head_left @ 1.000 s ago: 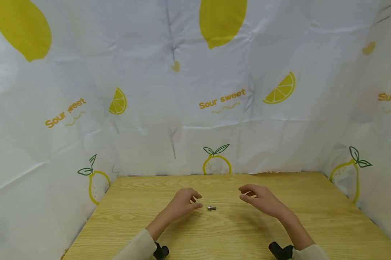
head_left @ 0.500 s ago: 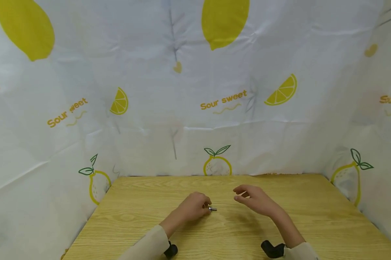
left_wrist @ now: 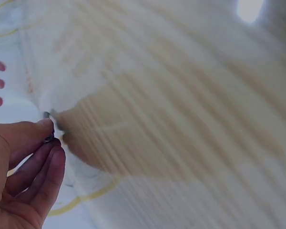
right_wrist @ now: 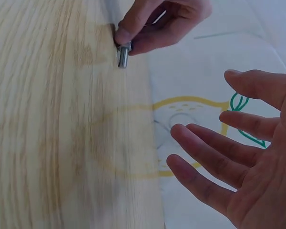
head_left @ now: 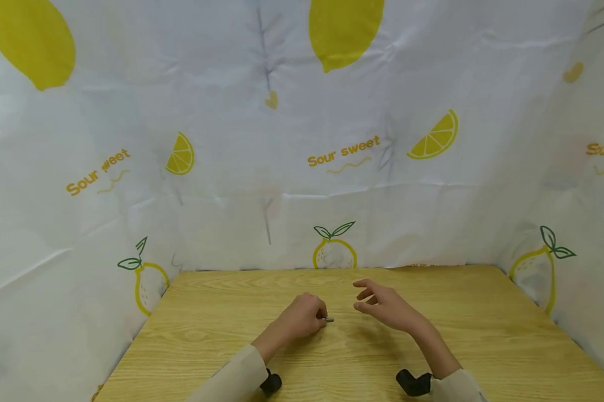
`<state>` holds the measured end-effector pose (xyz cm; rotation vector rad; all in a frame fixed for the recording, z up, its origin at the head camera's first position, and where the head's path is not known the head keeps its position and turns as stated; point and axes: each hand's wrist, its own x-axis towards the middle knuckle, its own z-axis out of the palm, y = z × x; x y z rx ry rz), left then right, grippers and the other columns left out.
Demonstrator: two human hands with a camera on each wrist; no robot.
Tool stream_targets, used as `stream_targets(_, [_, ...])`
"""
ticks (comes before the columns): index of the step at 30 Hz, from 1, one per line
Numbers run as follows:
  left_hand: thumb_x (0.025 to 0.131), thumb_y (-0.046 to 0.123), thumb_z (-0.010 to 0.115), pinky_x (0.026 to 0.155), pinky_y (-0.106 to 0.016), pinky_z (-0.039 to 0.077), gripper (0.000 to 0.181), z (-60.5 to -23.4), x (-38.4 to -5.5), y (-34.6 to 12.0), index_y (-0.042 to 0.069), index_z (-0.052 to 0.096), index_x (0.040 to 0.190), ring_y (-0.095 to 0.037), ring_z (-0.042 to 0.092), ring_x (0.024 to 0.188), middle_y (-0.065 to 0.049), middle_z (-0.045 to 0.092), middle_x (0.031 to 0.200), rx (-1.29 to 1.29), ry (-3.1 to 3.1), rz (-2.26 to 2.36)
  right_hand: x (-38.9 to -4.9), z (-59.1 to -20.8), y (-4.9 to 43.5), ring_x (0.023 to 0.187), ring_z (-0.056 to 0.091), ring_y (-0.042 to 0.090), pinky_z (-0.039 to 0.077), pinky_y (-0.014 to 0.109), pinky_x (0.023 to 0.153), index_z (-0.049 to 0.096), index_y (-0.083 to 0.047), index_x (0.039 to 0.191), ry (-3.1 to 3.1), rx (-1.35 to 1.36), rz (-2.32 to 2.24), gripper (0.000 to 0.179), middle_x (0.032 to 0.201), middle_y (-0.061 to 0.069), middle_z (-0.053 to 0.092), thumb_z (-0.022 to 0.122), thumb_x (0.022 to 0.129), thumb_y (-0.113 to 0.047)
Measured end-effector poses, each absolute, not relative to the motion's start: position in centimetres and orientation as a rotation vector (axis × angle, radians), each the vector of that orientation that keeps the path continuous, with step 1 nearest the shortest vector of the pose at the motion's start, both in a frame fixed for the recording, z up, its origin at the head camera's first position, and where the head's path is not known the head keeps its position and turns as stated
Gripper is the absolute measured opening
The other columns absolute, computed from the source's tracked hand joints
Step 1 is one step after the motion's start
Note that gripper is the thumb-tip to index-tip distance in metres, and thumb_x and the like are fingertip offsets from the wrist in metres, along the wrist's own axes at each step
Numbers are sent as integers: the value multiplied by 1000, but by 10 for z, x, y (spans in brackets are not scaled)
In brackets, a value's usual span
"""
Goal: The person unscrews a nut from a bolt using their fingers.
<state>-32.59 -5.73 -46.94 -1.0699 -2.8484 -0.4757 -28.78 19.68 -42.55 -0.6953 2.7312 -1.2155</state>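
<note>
A small silver bolt [right_wrist: 123,57] is pinched between the thumb and fingers of my left hand [head_left: 302,317], close over the wooden table. Its shank points right, toward the other hand, and its head is mostly hidden by the fingertips. In the left wrist view the left hand [left_wrist: 26,167] shows the thumb against the curled fingers, with a bit of the bolt [left_wrist: 47,116] sticking out. My right hand [head_left: 384,306] hovers to the right of the bolt, fingers spread and relaxed, holding nothing. The right wrist view shows this hand [right_wrist: 243,148] with its palm and fingers bare.
The light wood table [head_left: 221,301] stretches under both hands. A white cloth [head_left: 231,223] printed with lemons hangs behind it and at both sides. Black wrist mounts [head_left: 413,383] sit at the cuffs of the light sleeves.
My left hand has moved right to the bolt, and its fingers have closed on the head. My right hand has drifted a little to the left.
</note>
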Motion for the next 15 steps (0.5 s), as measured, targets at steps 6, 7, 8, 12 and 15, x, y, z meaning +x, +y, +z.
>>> stream_targets(6, [89, 19, 78, 58, -15, 50, 7, -469, -331, -58, 14, 80, 85, 2, 58, 62, 9, 72, 76, -960, -2862, -757, -290, -422, 186, 112, 68, 33, 60, 48, 86, 51, -7, 148, 2705, -724, -1243, 53, 132, 24, 65, 62, 104, -34])
stream_targets(7, [89, 18, 78, 58, -16, 50, 6, -469, -331, -58, 13, 80, 85, 2, 58, 63, 8, 72, 76, -950, -2856, -799, -291, -421, 184, 113, 68, 34, 60, 48, 86, 51, -7, 148, 2706, -727, -1244, 52, 132, 24, 65, 62, 105, -34])
stream_targets(8, [88, 17, 78, 59, -16, 51, 5, -468, -332, -59, 13, 80, 86, 2, 59, 63, 8, 73, 76, -940, -2846, -830, -291, -420, 182, 113, 68, 34, 60, 48, 86, 51, -7, 148, 2706, -732, -1245, 52, 133, 23, 65, 61, 105, -33])
stream_targets(12, [88, 13, 77, 62, -15, 53, 4, -462, -329, -60, 10, 80, 89, 2, 63, 66, 3, 76, 79, -900, -2781, -952, -292, -413, 175, 114, 67, 35, 61, 46, 84, 51, -6, 148, 2721, -768, -1249, 52, 133, 22, 65, 61, 105, -33])
stream_targets(15, [90, 13, 77, 64, -16, 55, 5, -454, -324, -61, 10, 80, 92, 2, 65, 69, 1, 77, 83, -878, -2719, -1067, -291, -406, 171, 115, 67, 36, 61, 45, 84, 51, -6, 148, 2724, -798, -1271, 53, 133, 21, 65, 62, 105, -33])
